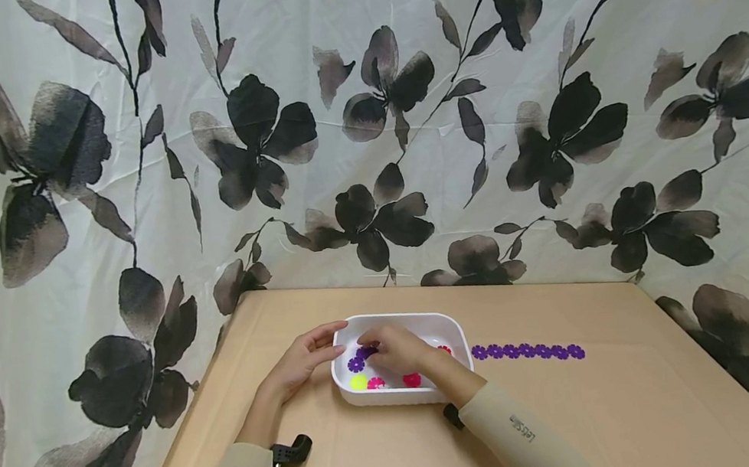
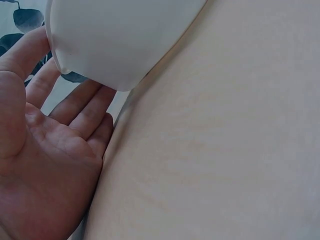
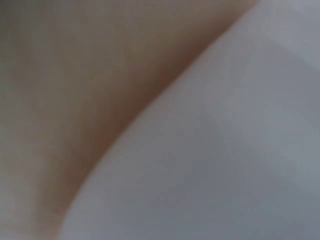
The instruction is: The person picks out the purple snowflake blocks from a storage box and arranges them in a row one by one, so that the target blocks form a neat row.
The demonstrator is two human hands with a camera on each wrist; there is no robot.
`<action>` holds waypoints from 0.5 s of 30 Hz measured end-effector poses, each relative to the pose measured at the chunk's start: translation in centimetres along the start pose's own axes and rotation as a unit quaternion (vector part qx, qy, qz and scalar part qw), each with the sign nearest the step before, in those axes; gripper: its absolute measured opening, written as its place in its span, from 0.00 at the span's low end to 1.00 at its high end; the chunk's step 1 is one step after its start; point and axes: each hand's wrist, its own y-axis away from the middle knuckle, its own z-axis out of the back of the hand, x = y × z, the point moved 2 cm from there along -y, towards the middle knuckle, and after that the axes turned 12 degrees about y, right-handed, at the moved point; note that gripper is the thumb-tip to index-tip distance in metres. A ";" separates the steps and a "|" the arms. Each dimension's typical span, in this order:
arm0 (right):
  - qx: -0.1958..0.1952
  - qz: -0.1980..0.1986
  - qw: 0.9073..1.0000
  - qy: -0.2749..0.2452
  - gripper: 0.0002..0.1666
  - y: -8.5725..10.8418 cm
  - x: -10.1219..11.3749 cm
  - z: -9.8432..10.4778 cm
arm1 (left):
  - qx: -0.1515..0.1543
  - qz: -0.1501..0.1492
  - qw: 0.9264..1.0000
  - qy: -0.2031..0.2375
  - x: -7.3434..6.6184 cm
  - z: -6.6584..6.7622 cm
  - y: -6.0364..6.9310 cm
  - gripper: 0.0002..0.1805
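Note:
A white plastic tray (image 1: 400, 396) with rounded corners holds small flower-shaped pieces. My right hand (image 1: 397, 348) reaches into it from the right, fingers bent down, and pinches a purple flower-shaped piece (image 1: 364, 352) at the left side; the fingertips partly cover it. Beside that lies another purple piece (image 1: 355, 364). My left hand (image 1: 299, 361) touches the tray's left end with spread, relaxed fingers; in the left wrist view this hand (image 2: 55, 145) is palm up, fingers along the tray wall (image 2: 120, 40). The right wrist view is blurred and shows only the tray side (image 3: 200, 165).
On the tan table (image 1: 644, 411), a row of purple flower-shaped pieces (image 1: 528, 351) runs right from the tray. Inside the tray are a yellow piece (image 1: 358, 382) and pink-red pieces (image 1: 411, 379). A floral cloth (image 1: 365, 150) hangs behind the table.

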 end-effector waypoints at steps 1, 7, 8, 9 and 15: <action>-0.003 -0.004 1.000 0.001 0.20 0.0 0.0 0.0 | 0.000 -0.001 1.000 0.001 0.0 0.0 0.0 0.31; -0.008 0.010 0.999 0.039 0.19 -0.2 0.0 -0.1 | 0.003 -0.001 1.000 0.002 0.1 0.1 -0.1 0.31; -0.005 0.013 0.999 0.049 0.19 -0.2 0.0 -0.2 | 0.003 -0.001 1.000 0.001 0.1 0.1 -0.1 0.31; -0.003 0.016 0.998 0.057 0.18 -0.3 0.0 -0.2 | 0.003 -0.001 1.000 0.001 0.1 0.1 -0.1 0.31; 0.000 0.022 0.997 0.074 0.15 -0.4 -0.1 -0.6 | 0.002 0.001 1.000 -0.002 0.1 0.1 -0.1 0.31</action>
